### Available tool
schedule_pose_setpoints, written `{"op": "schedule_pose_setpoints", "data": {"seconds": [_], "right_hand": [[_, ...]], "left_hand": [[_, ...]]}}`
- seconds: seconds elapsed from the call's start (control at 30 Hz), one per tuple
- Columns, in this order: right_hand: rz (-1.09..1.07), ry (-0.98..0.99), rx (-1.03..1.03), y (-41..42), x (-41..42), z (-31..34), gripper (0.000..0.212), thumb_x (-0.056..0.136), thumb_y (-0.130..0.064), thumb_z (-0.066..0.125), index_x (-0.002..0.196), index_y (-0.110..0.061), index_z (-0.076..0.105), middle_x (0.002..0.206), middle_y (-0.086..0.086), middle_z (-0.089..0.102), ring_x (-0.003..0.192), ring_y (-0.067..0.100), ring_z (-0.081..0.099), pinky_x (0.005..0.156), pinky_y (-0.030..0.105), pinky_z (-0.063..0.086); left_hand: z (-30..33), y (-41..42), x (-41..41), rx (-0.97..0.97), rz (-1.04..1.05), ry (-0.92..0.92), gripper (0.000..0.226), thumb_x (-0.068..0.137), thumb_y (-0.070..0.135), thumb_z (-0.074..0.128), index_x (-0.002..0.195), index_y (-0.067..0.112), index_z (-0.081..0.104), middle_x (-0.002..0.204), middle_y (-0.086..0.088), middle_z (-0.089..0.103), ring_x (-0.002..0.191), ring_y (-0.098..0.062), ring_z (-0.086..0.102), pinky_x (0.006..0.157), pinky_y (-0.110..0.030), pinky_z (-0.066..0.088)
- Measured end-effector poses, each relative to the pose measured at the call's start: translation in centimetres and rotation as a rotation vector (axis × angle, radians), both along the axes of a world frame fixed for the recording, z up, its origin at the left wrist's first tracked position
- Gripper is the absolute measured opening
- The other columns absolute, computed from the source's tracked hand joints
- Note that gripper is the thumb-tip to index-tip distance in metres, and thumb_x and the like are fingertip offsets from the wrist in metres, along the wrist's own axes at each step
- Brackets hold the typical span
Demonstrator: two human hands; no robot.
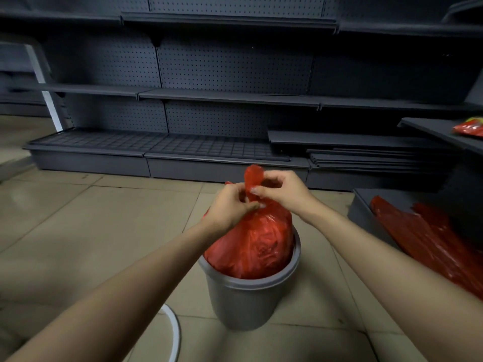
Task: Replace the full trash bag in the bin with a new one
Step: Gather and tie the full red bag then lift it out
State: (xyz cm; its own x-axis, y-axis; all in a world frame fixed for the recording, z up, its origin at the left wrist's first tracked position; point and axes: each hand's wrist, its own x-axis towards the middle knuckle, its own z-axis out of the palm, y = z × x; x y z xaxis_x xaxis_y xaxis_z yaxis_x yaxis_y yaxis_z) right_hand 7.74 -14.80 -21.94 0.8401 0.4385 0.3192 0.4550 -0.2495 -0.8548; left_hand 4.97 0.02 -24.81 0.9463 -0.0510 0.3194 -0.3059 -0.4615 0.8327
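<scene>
A full red trash bag (253,244) bulges out of a grey round bin (243,296) standing on the tiled floor. Its top is gathered into a twisted neck with a red flap sticking up. My left hand (230,207) pinches the neck from the left. My right hand (282,190) pinches the flap just above it from the right. Flat red bags (428,239) lie on a low dark shelf at the right.
Dark bare store shelving (222,95) with pegboard backs runs along the far side. Loose shelf boards (366,152) are stacked at the back right. A red packet (469,129) sits on a shelf at the right edge. A white curved rim (173,330) shows near the bottom.
</scene>
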Motion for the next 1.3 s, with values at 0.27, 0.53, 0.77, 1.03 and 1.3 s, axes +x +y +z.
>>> {"op": "schedule_pose_setpoints", "data": {"seconds": [0.27, 0.53, 0.77, 1.03, 1.3], "right_hand": [[-0.087, -0.172, -0.404, -2.2, 0.7, -1.9, 0.030, 0.071, -0.035, 0.077, 0.099, -0.029, 0.067, 0.103, -0.009, 0.067, 0.098, 0.008, 0.060, 0.084, 0.025, 0.042], [-0.087, -0.125, -0.137, -2.1, 0.7, -1.4, 0.013, 0.083, -0.017, 0.067, 0.079, -0.028, 0.062, 0.080, -0.009, 0.069, 0.083, 0.006, 0.066, 0.084, 0.027, 0.051], [-0.087, 0.058, -0.033, -1.9, 1.3, -2.0, 0.010, 0.095, -0.018, 0.049, 0.089, -0.024, 0.054, 0.078, -0.001, 0.069, 0.081, 0.020, 0.068, 0.087, 0.045, 0.054], [-0.132, 0.122, -0.056, -0.9, 1.3, -2.6, 0.013, 0.099, -0.023, 0.040, 0.103, -0.014, 0.049, 0.076, 0.003, 0.067, 0.071, 0.016, 0.066, 0.083, 0.039, 0.051], [-0.155, 0.106, -0.090, -0.5, 1.4, -2.9, 0.011, 0.100, -0.020, 0.037, 0.103, -0.015, 0.046, 0.068, 0.002, 0.066, 0.065, 0.016, 0.063, 0.081, 0.040, 0.050]], "left_hand": [[0.3, 0.9, -0.2, -0.040, 0.104, 0.033, 0.024, 0.070, 0.029, 0.079, 0.079, 0.010, 0.067, 0.078, -0.005, 0.072, 0.075, -0.019, 0.068, 0.073, -0.039, 0.055], [0.5, 0.5, -1.1, -0.185, -0.110, 0.047, 0.019, 0.096, 0.019, 0.048, 0.099, 0.009, 0.064, 0.082, 0.006, 0.064, 0.072, 0.008, 0.060, 0.070, -0.010, 0.046], [-0.5, 1.6, -0.6, -0.111, -0.092, 0.070, 0.024, 0.087, 0.030, 0.063, 0.103, 0.013, 0.067, 0.103, -0.006, 0.071, 0.097, -0.014, 0.066, 0.094, -0.039, 0.050], [-0.8, 1.3, -0.1, 0.002, -0.019, -0.016, 0.024, 0.063, 0.037, 0.080, 0.083, 0.030, 0.068, 0.089, 0.004, 0.073, 0.088, -0.014, 0.068, 0.090, -0.049, 0.050], [-0.2, 1.2, -0.2, 0.530, 0.214, -0.392, 0.021, 0.073, 0.033, 0.073, 0.086, 0.020, 0.063, 0.084, 0.002, 0.069, 0.085, -0.019, 0.059, 0.079, -0.031, 0.029]]}}
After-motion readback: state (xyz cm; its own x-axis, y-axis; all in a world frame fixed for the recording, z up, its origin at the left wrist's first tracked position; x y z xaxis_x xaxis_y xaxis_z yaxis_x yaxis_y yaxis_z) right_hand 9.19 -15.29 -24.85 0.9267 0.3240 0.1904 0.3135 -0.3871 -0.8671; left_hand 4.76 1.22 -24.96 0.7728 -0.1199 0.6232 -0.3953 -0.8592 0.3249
